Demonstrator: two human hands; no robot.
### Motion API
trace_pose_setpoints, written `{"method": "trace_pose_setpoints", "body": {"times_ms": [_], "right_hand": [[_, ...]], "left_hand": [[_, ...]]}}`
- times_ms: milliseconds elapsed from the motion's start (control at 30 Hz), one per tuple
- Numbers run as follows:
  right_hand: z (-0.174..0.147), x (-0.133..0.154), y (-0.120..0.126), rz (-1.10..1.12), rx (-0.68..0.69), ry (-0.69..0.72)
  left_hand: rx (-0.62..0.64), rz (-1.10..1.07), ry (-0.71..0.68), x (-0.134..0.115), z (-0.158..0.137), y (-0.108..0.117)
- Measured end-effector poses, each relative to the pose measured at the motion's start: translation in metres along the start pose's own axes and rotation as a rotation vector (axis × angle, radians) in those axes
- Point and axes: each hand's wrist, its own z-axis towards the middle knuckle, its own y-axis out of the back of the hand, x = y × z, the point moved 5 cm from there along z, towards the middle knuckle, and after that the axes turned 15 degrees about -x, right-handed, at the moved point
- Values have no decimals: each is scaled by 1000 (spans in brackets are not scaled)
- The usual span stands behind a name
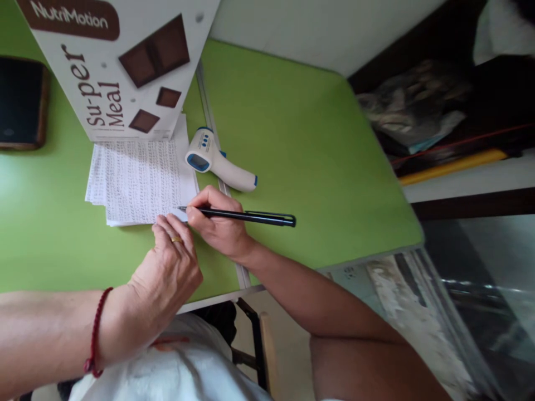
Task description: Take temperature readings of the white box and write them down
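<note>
The right hand [217, 223] grips a black pen [242, 215], its tip touching the corner of a written sheet [140, 181] on the green counter [301, 156]. The left hand [169, 267] rests loosely curled, fingertips pinning the sheet's edge.

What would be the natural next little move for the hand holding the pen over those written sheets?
Probably to set the pen tip down on the small white slip. The right hand grips the black pen with its tip at the slip, which lies at the corner of the written sheets. The left hand has its fingers at the slip's edge, seemingly steadying it.
</note>
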Motion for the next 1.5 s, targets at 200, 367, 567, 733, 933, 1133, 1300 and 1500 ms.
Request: {"method": "trace_pose_setpoints", "body": {"times_ms": [200,367,567,733,933,1133,1300,1500], "right_hand": [[1,0,0,-18,-17,14],[1,1,0,-15,-4,5],[1,3,0,16,2,9],[2,0,3,-11,-28,-4],[2,-2,5,-48,-45,16],[2,0,4,-29,-30,29],[2,-2,4,-35,-29,7],[2,-2,4,3,-49,-16]], "left_hand": [[-13,16,-4,-1,1,0],[-26,-10,6,-1,0,-1],[-11,-19,10,0,0,0],[-4,-14,1,1,0,1],[11,-8,-6,1,1,0],[21,-11,-10,0,1,1],[7,0,-3,1,0,0],[15,-71,29,1,2,0]]}}
